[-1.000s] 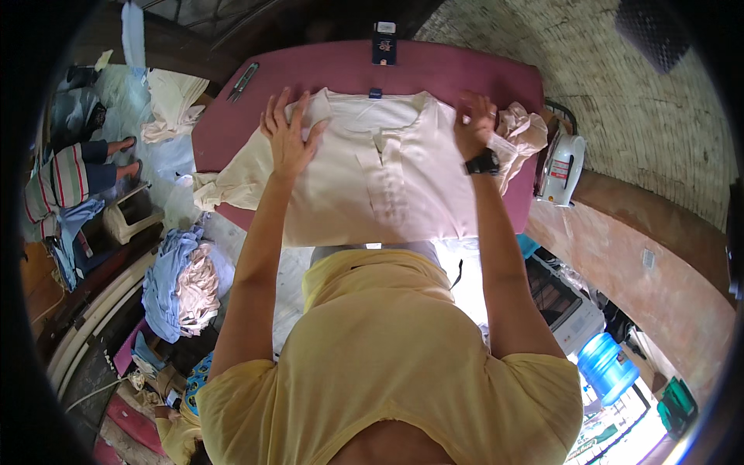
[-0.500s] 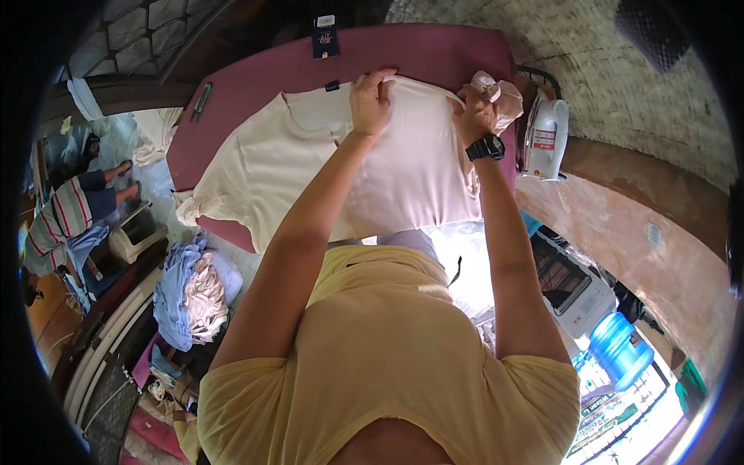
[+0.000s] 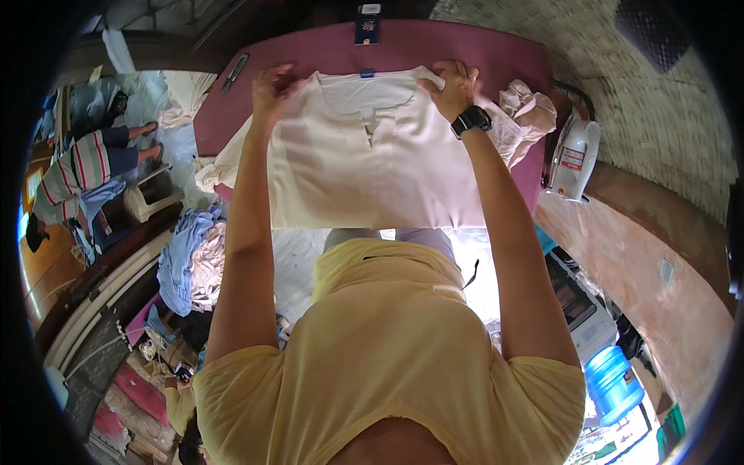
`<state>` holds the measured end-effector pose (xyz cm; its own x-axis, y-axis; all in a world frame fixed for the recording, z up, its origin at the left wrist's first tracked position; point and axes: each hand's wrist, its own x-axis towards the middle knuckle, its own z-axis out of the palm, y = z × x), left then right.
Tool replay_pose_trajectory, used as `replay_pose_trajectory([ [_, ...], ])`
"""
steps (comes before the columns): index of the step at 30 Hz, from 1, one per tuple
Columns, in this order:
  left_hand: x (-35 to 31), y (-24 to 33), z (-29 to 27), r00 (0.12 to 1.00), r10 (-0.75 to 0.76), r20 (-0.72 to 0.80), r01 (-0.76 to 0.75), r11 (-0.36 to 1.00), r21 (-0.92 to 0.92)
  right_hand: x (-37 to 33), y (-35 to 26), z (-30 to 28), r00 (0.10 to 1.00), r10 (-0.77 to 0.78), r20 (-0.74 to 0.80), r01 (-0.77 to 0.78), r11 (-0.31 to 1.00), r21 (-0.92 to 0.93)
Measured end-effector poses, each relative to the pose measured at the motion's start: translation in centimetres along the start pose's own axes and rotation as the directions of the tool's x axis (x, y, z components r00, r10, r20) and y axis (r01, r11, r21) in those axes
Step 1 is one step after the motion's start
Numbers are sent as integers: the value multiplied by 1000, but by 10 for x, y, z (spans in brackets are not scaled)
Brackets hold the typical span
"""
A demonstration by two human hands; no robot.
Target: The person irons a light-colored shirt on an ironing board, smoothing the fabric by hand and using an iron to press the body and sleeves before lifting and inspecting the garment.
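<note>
At the frame's upper centre the shirt (image 3: 372, 182) lies on the table (image 3: 465, 40), the right hand (image 3: 456, 94) spread wide at 1 shoulder, the left hand (image 3: 270, 93) by the other — too blurred to tell its grip.

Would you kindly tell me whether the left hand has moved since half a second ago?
Yes, leftward: judged against the dark card on the table, the left hand was to its right then and is to its left now.
</note>
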<state>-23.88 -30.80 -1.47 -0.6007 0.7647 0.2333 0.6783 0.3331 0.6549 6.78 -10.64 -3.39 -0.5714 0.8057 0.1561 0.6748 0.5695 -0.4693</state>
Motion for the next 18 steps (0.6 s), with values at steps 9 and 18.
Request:
replay_pose_trajectory([
  [9, -9, -25, -19, 971, -232, 55, 235, 894, -380, -1, -65, 31, 925, -168, -340, 192, 981, 36],
  [18, -66, -95, -83, 981, -173, 89, 143, 951, 273, 7, -196, 101, 991, 5, 134, -24, 990, 140],
])
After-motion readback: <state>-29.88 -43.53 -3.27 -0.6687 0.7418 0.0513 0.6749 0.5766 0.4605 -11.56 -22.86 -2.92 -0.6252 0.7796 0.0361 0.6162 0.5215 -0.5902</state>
